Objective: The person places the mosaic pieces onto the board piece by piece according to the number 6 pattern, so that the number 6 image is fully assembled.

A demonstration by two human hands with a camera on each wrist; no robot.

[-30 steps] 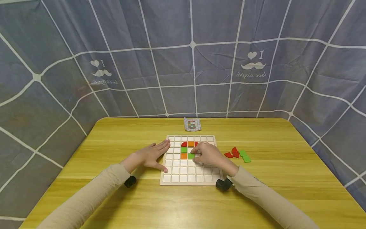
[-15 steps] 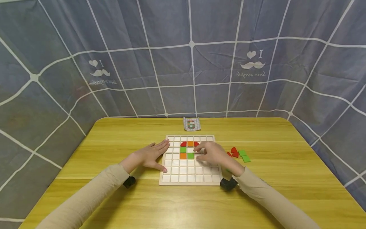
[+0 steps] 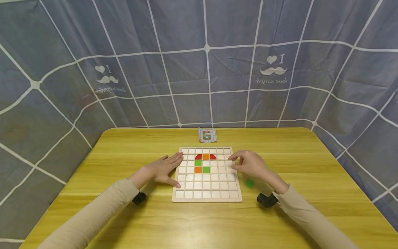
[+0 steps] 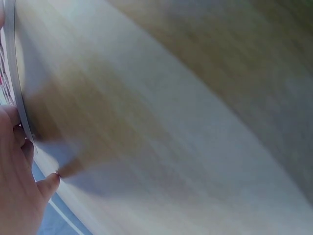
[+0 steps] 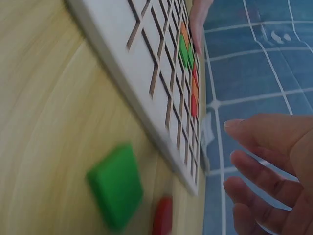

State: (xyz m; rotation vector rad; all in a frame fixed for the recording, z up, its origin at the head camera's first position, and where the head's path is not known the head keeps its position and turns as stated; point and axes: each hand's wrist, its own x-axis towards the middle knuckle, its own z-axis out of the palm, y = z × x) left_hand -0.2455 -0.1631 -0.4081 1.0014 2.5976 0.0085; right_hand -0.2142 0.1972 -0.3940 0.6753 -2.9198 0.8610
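My left hand [image 3: 163, 170] lies spread with its fingertips on the left edge of a pale grid board [image 3: 199, 194]. On that board sit two red quarter-round tiles, one being this red tile [image 3: 198, 157], with an orange tile [image 3: 206, 156] between them. Below are a green tile [image 3: 198, 163], a second orange tile [image 3: 198, 169] and another green tile [image 3: 206, 169]. Over the board's right edge, my right hand [image 3: 250, 165] hovers with thumb and fingers apart. The right wrist view shows nothing between them. A loose green tile [image 5: 117, 186] lies on the table beside the board.
Behind the board lies a small printed card [image 3: 207, 135] with a coloured grid pattern. Part of a red piece [image 5: 164, 215] shows near the loose green tile. The wooden table [image 3: 130, 145] ends at a grey curtain [image 3: 174, 76] with white lines.
My right hand has moved right, away from the tiles in the board's middle. It now covers the loose red and green pieces on the table. My left hand stays put.
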